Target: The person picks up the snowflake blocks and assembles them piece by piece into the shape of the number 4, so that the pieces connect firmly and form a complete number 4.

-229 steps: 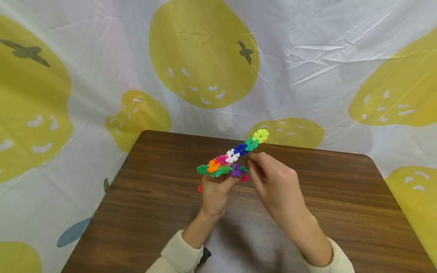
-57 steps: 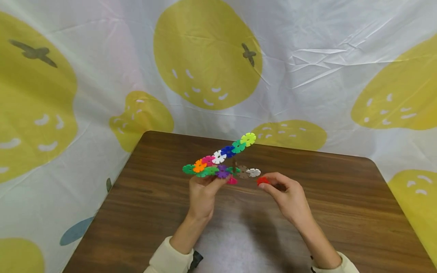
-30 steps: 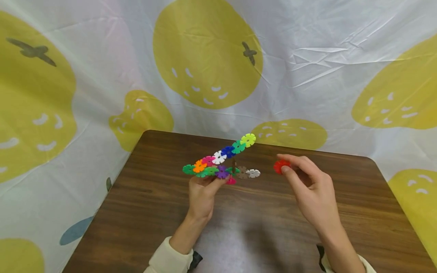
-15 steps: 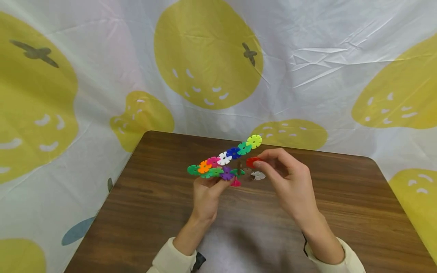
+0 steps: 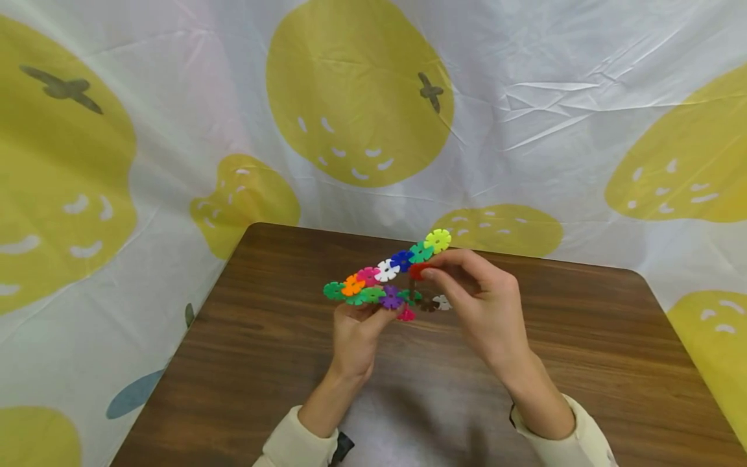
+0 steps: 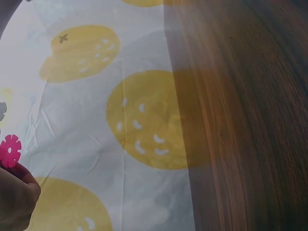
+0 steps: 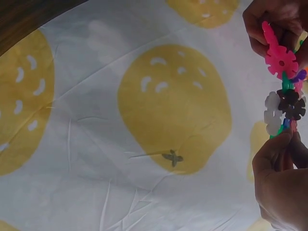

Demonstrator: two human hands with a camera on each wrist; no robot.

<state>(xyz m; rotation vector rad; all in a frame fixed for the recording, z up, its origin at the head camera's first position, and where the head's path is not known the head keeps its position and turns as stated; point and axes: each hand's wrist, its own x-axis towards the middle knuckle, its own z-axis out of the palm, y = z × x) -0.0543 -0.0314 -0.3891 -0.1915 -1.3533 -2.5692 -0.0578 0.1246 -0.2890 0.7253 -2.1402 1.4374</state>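
My left hand (image 5: 353,344) grips a toy built of interlocking flower-shaped plastic discs, held above the table. Its upper row climbs from an orange disc (image 5: 353,285) through a white disc (image 5: 387,270) to a yellow-green disc (image 5: 438,240). Below, a purple disc (image 5: 391,298), a brown disc (image 5: 430,303) and a grey-white disc (image 5: 443,302) extend rightward. A pink disc (image 7: 281,62) sits by my left fingers. Between thumb and index finger, my right hand (image 5: 490,311) pinches a red disc (image 5: 418,270) beside the upper row; the fingers hide whether it is joined.
A dark wood-grain table (image 5: 233,363) lies beneath both hands. White cloth (image 5: 525,155) printed with yellow fruit hangs behind the table and along its sides. Near the left cuff shows a black strap (image 5: 343,447).
My right hand left the toy's right end, appeared with the red disc, swung right, then brought it left to the upper row. My left hand kept its grip, shifting slightly.
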